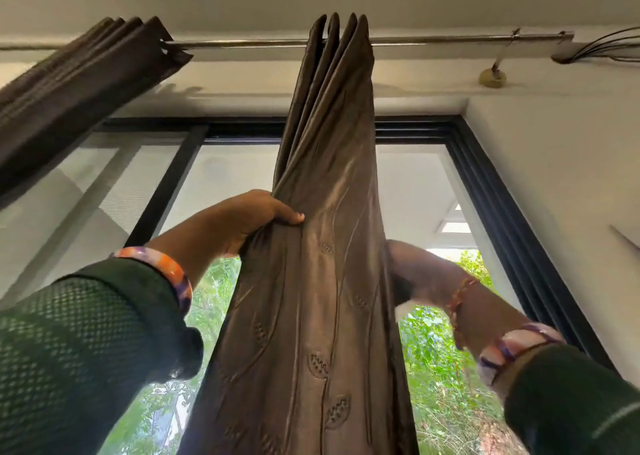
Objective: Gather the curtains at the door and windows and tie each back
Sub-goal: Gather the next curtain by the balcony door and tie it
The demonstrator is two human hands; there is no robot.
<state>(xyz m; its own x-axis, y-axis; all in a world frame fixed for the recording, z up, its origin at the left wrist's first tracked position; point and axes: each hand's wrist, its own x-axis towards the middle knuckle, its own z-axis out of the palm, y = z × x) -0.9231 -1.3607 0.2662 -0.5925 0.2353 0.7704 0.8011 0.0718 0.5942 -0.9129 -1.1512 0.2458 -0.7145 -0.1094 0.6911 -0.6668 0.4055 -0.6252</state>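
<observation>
Brown curtain [325, 246] bunched on its rod [242, 43]; left hand [256, 217] grips it, right hand's [412, 267] grip hidden behind

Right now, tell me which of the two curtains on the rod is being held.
The middle curtain, gripped by the left hand; the other curtain, bunched at upper left, hangs untouched.

Your curtain [322, 246] is brown and glossy, stitched with thin stem lines and small leaf shapes. It hangs from the rod [242, 43] at 12 o'clock, bunched into tight upright folds at the top and drawn into one narrow column down the middle of the glass door [221, 184]. It widens a little toward 6 o'clock. At 10 o'clock you have a second curtain [79, 84], darker brown and plain, pushed together in folds on the same rod and slanting off toward 9 o'clock.
</observation>
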